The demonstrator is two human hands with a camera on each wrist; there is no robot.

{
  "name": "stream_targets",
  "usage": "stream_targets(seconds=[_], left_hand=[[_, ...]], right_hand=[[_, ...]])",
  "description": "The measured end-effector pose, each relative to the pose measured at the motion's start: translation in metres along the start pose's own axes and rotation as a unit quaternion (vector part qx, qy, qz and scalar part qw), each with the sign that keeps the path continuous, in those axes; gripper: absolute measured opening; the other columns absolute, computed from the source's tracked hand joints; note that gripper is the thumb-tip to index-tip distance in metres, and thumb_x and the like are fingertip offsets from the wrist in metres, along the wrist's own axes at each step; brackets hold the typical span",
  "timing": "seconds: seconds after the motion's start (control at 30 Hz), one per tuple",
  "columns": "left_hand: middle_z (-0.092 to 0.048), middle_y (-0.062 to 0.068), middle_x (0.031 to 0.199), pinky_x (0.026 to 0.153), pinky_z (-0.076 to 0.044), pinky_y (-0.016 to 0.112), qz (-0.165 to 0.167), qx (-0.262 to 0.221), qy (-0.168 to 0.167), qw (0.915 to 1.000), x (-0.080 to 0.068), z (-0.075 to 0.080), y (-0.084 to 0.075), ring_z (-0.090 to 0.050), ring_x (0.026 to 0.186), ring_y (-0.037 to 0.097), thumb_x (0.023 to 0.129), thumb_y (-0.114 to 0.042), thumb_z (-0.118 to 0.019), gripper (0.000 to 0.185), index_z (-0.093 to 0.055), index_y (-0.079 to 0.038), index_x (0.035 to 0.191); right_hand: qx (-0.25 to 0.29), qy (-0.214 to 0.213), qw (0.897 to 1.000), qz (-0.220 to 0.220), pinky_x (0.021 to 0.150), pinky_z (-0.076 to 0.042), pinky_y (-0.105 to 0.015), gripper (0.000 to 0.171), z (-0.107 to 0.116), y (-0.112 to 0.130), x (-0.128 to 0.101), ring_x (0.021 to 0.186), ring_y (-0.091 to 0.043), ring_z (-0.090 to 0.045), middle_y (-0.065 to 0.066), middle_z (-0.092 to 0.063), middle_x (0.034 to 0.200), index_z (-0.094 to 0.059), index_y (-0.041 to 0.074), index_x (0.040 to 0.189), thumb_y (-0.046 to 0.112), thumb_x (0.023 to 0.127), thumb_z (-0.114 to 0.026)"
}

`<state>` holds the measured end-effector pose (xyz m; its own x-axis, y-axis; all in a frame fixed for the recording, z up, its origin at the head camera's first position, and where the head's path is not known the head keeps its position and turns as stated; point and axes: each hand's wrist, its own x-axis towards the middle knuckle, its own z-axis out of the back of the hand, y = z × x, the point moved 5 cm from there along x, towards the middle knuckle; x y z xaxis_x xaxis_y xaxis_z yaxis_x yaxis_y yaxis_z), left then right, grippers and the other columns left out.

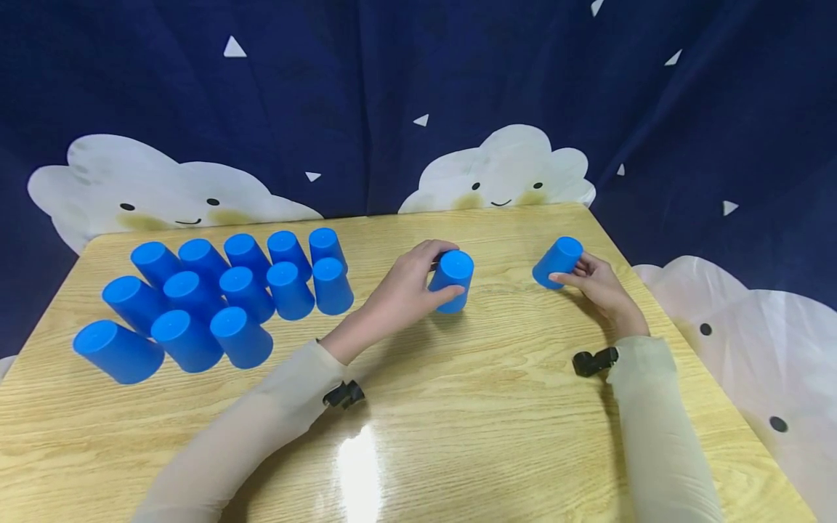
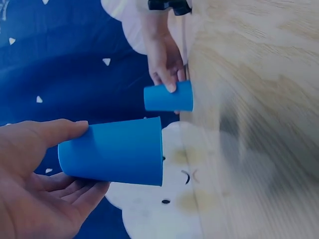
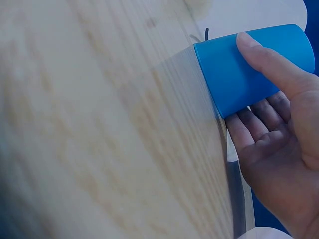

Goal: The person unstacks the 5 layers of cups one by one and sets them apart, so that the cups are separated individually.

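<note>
Sleeved forearms reach in over the worktop's (image 1: 458, 407) near edge. Mid-worktop, the left hand (image 1: 402, 290) curls its thumb and fingers around an upside-down blue cup (image 1: 451, 280) standing on the wood. Near the far right corner, the right hand (image 1: 598, 283) grips a second blue cup (image 1: 557, 262), tilted with its rim towards the worktop, thumb on its side and fingers beneath. Thirteen more cups (image 1: 216, 301) stand upside down in rows by the far left corner.
</note>
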<state>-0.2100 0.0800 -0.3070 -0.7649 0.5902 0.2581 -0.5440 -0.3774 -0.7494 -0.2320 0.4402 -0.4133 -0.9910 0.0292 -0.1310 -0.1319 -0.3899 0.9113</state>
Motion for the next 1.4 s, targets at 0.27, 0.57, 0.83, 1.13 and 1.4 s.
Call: stream_targets(seconds=[0.27,0.57,0.83,1.13,1.4], left_hand=[[-0.056,0.010,0.131,0.101,-0.048,0.036,0.022,0.021,-0.015,0.9994,-0.030,0.029,0.013,-0.056,0.120,0.023,0.090,-0.021,-0.074,0.056,-0.049,-0.002,0.137],[-0.056,0.011,0.131,0.098,-0.050,0.042,0.052,0.066,-0.028,0.9960,-0.062,0.060,0.027,-0.057,0.117,0.027,0.089,-0.021,-0.075,0.057,-0.050,-0.003,0.136],[-0.055,0.017,0.130,0.093,-0.052,0.050,0.079,0.104,-0.029,0.9910,-0.094,0.086,0.040,-0.058,0.112,0.033,0.087,-0.016,-0.076,0.057,-0.050,0.001,0.135],[-0.057,0.023,0.128,0.095,-0.047,0.060,0.126,0.131,-0.023,0.9831,-0.119,0.109,0.053,-0.056,0.116,0.042,0.087,-0.014,-0.077,0.057,-0.049,0.003,0.134],[-0.060,0.022,0.121,0.091,-0.050,0.058,0.134,0.136,-0.006,0.9816,-0.129,0.109,0.067,-0.060,0.109,0.041,0.085,-0.013,-0.078,0.051,-0.053,0.002,0.127]], right_hand=[[-0.003,-0.001,1.000,0.006,0.112,-0.035,-0.044,0.082,0.001,-0.002,0.002,0.139,-0.040,-0.033,-0.027,-0.032,0.152,-0.021,0.002,0.155,0.024,0.093,-0.070],[-0.001,0.001,1.000,0.002,0.113,-0.033,-0.046,0.082,0.000,0.001,0.002,0.139,-0.039,-0.033,-0.026,-0.032,0.152,-0.020,0.002,0.155,0.022,0.093,-0.070],[-0.003,0.000,1.000,0.008,0.111,-0.036,-0.041,0.081,0.001,0.000,0.003,0.139,-0.039,-0.035,-0.027,-0.034,0.151,-0.022,0.002,0.155,0.023,0.093,-0.071],[0.003,0.009,1.000,0.006,0.113,-0.032,-0.046,0.084,0.000,0.002,0.000,0.140,-0.039,-0.032,-0.026,-0.031,0.153,-0.020,0.003,0.155,0.024,0.093,-0.071],[0.004,0.007,1.000,0.003,0.111,-0.036,-0.040,0.084,0.000,0.000,0.000,0.139,-0.038,-0.034,-0.026,-0.033,0.152,-0.020,0.002,0.155,0.023,0.092,-0.071]])
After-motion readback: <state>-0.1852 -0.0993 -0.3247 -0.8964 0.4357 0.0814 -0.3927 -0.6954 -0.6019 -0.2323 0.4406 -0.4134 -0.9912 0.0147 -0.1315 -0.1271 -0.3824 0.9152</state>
